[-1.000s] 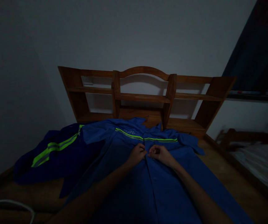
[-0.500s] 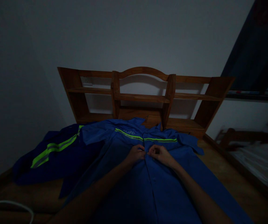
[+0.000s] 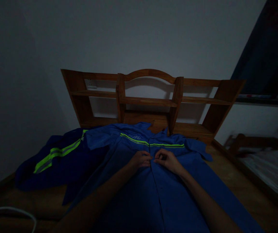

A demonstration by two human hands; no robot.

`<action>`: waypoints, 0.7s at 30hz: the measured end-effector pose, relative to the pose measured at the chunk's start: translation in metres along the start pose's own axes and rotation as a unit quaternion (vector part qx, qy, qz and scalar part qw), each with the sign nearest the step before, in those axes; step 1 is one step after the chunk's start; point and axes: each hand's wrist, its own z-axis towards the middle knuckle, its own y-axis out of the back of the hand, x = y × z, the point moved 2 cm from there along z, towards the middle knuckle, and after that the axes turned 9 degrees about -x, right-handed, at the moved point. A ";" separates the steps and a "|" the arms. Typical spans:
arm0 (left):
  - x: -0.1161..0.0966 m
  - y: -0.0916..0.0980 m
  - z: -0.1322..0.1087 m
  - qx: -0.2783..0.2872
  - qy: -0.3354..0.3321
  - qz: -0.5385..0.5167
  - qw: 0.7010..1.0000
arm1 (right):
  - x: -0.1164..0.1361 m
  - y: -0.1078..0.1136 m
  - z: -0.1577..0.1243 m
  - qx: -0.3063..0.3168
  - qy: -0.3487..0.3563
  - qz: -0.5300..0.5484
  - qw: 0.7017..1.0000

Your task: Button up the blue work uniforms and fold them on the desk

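A dim room with a bare wall, and a wooden bed platform (image 3: 228, 170) running up to a headboard shelf (image 3: 148, 102). The left hand (image 3: 141, 159) and right hand (image 3: 167, 160) meet at the front opening of a blue shirt (image 3: 170, 197), both curled, fingertips pinching the fabric edges together where the two halves join. The fastening itself is too dark to make out. The shirt lies flat on the platform, collar toward the shelf, with a yellow-green stripe (image 3: 153, 144) across the chest just above the hands. To the left lies a darker garment (image 3: 63, 165), overlapped by the shirt's sleeve. A white cable (image 3: 20, 212) curves at the lower left. A second bed (image 3: 270, 166) stands off to the right.
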 end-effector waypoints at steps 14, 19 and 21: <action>0.012 -0.002 0.019 -0.029 0.000 0.034 0.999 | 0.003 0.000 -0.001 0.003 0.024 -0.026 0.999; 0.006 -0.005 0.013 -0.043 0.010 0.041 0.998 | 0.000 -0.001 -0.002 0.001 0.029 -0.030 0.999; 0.005 -0.006 0.012 -0.049 0.014 0.040 0.998 | 0.000 -0.001 -0.002 0.001 0.031 -0.029 0.999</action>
